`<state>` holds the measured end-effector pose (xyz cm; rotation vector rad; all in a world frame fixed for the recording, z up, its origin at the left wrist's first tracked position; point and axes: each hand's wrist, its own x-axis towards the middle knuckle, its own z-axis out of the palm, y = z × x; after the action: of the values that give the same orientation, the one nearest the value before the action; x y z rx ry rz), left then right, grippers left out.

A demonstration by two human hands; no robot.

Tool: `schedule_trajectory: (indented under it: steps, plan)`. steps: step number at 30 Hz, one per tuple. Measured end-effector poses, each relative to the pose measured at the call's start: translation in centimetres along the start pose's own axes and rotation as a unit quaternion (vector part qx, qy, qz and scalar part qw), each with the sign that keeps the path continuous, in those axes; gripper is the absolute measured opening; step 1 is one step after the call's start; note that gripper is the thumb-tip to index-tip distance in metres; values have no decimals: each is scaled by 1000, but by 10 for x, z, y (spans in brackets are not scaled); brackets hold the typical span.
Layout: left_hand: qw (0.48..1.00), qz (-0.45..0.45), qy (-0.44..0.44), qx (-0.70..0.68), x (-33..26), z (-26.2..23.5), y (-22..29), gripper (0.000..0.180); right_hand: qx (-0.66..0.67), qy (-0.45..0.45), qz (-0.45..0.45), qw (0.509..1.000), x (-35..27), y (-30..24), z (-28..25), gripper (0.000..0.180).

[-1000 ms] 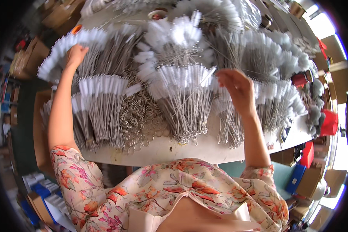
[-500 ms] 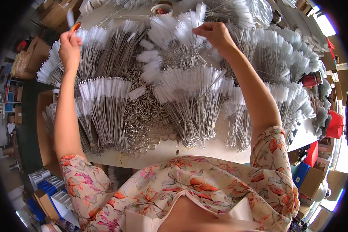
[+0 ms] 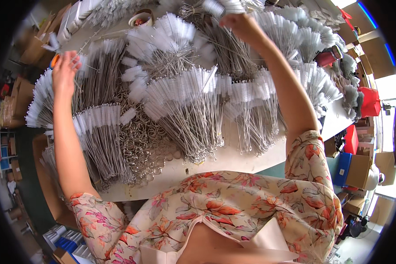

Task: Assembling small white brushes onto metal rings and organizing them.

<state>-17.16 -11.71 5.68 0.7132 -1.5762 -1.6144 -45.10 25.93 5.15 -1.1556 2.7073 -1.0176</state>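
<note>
Head view: left hand loosely open beside orange object; right hand at far brushes on surface, grip unclear. Step seems brush handling; next move calls for isolating one stem.

Left hand and right hand reach over white-bristled brushes.

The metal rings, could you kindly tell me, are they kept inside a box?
No, the metal rings lie in an open heap on the table, between bundles of brushes.
</note>
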Motion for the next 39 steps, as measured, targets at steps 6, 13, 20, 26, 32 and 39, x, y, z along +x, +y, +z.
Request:
schedule_trajectory:
  steps: [6,13,20,26,32,39]
  plan:
    - [974,-33,-220,-40,-76,-10,42,37,-238,-70,38,968,-24,-15,39,18]
    - [983,-118,-132,-39,-220,-31,25,32,-230,5,92,969,-1,6,39,17]
    - [976,-142,-134,-100,-256,-60,17,30,-192,1,61,980,3,14,7,19]
    - [987,-118,-46,-98,-285,-71,12,30,124,198,-3,972,-3,37,-86,20]
    - [973,-176,30,-150,-315,-100,-9,33,-393,-99,-8,914,-42,98,-121,18]
    - [962,-189,-19,-197,-323,-93,-27,29,-476,-135,188,848,-83,96,-88,21]
